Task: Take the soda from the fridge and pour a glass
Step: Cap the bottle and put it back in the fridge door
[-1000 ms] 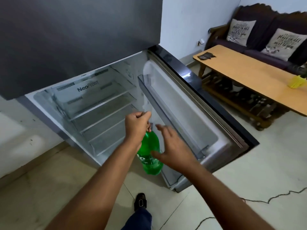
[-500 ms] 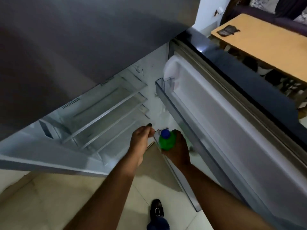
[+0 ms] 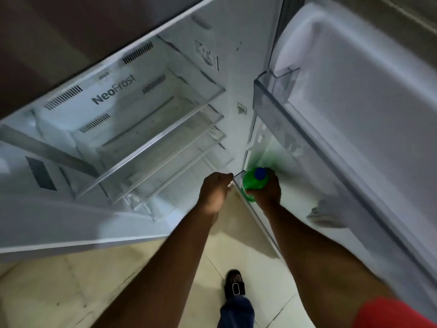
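Note:
A green soda bottle [image 3: 250, 183] with a blue cap stands upright in the lower door shelf [image 3: 256, 217] of the open fridge. My right hand [image 3: 268, 194] grips it around the shoulder, just below the cap. My left hand [image 3: 214, 191] is beside it on the left, its fingers curled at the corner of that shelf's clear rail. The rest of the bottle is hidden below my right hand. No glass is in view.
The fridge interior [image 3: 151, 147] has several bare glass shelves. The open door [image 3: 354, 119] fills the right side, and an upper door bin [image 3: 272, 100] juts out above the bottle. My foot in a black sandal [image 3: 234, 284] stands on the tiled floor.
The bottle passed from my left hand to my right hand. My view came closer and tilted down into the fridge. My left hand moved off the cap to the shelf rail.

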